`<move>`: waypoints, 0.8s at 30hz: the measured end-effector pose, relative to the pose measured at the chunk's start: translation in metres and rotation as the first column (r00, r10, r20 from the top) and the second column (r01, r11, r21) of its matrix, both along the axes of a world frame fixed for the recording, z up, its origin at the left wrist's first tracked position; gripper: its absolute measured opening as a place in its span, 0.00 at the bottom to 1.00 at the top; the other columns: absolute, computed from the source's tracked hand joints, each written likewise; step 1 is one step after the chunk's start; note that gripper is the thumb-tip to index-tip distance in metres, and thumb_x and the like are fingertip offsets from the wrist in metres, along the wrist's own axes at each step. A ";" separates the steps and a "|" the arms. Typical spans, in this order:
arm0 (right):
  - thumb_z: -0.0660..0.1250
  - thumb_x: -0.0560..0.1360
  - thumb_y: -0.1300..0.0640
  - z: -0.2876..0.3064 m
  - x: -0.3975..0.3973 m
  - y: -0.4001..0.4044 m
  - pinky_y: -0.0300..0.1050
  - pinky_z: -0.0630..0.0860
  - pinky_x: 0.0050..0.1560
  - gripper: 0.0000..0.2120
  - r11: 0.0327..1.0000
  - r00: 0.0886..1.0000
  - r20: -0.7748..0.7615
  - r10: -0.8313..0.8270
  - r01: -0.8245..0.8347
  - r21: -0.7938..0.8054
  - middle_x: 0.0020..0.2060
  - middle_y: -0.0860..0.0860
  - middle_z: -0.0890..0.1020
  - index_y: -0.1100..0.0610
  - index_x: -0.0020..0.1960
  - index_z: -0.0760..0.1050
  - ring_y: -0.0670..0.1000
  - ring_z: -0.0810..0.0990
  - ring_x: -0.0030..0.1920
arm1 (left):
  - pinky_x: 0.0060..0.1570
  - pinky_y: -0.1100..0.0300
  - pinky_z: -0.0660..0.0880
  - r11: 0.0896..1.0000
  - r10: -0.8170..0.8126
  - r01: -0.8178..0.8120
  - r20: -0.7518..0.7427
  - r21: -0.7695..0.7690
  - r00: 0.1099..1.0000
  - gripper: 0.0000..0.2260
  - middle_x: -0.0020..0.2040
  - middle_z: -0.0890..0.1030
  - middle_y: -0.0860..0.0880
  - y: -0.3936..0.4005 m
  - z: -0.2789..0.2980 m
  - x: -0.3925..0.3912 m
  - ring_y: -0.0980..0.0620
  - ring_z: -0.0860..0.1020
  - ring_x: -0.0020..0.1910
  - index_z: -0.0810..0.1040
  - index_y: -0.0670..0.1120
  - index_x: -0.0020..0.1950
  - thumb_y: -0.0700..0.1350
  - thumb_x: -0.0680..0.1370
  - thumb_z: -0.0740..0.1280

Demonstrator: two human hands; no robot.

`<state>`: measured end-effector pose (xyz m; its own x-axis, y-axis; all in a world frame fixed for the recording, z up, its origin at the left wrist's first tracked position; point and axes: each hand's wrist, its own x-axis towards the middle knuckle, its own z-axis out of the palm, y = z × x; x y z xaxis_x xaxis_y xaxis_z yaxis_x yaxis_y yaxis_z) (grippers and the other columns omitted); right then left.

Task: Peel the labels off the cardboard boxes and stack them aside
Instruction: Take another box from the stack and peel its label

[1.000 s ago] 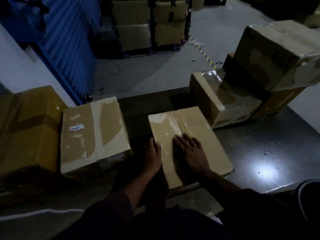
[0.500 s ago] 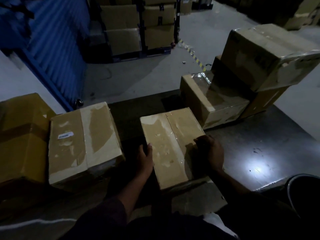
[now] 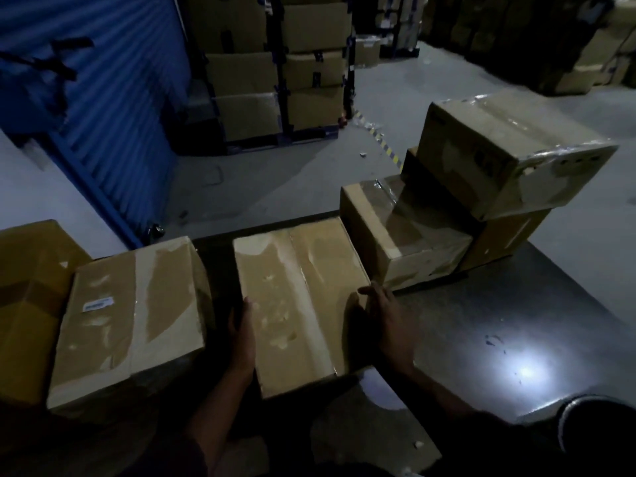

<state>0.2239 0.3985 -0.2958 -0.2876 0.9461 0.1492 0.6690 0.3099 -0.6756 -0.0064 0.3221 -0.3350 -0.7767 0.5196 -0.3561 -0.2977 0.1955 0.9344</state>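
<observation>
Dim warehouse: grey concrete floor (image 3: 261, 187), blue corrugated shutter (image 3: 113, 98), perhaps pallet racks (image 3: 278, 80) behind.

Upper left of the frame: a blue corrugated shutter (image 3: 103, 98) with dark tape marks, running down to a pale grey floor (image 3: 282, 180). Top centre: dark metal racking (image 3: 280, 98) standing on that floor. A yellow-and-black hazard stripe (image 3: 389, 146) crosses the floor right of centre, with small scraps of litter near it. Lower right: a dark, glossy tabletop (image 3: 516, 321) bearing a bright light reflection (image 3: 525, 371) and small scuff marks. At the lower right edge, a dark rounded object with a pale rim (image 3: 599, 432); its identity cannot be told.
</observation>
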 end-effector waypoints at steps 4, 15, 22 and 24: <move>0.66 0.76 0.46 0.031 -0.010 0.049 0.47 0.80 0.51 0.16 0.987 0.999 -0.037 0.035 -0.029 0.155 0.65 0.46 0.75 0.42 0.63 0.69 0.47 0.79 0.58 | 0.61 0.46 0.74 0.996 -0.014 0.022 -0.087 0.089 0.996 0.26 0.62 0.80 0.46 0.042 0.045 -0.018 0.44 0.78 0.60 0.78 0.49 0.65 0.65 0.76 0.63; 0.72 0.72 0.61 0.134 0.058 0.196 0.46 0.75 0.56 0.16 0.924 0.995 0.050 0.087 -0.099 0.369 0.69 0.56 0.73 0.58 0.60 0.79 0.56 0.77 0.63 | 0.56 0.50 0.77 0.955 0.053 -0.012 -0.129 0.297 0.990 0.33 0.62 0.79 0.39 0.186 0.141 0.062 0.40 0.78 0.59 0.77 0.41 0.64 0.64 0.68 0.67; 0.71 0.73 0.60 0.153 0.110 0.286 0.49 0.75 0.57 0.14 0.929 0.975 0.217 0.035 -0.112 0.352 0.67 0.56 0.74 0.57 0.59 0.79 0.57 0.77 0.63 | 0.56 0.44 0.78 0.950 -0.117 0.152 -0.141 0.271 0.983 0.17 0.59 0.80 0.44 0.256 0.153 0.133 0.42 0.79 0.57 0.75 0.49 0.62 0.55 0.77 0.68; 0.70 0.72 0.59 0.149 0.119 0.302 0.50 0.75 0.54 0.10 0.933 0.967 0.244 0.071 -0.151 0.327 0.60 0.55 0.77 0.57 0.54 0.80 0.57 0.78 0.59 | 0.57 0.46 0.78 0.948 -0.179 0.211 -0.151 0.240 0.972 0.17 0.61 0.80 0.46 0.269 0.146 0.144 0.44 0.79 0.58 0.74 0.50 0.68 0.52 0.80 0.67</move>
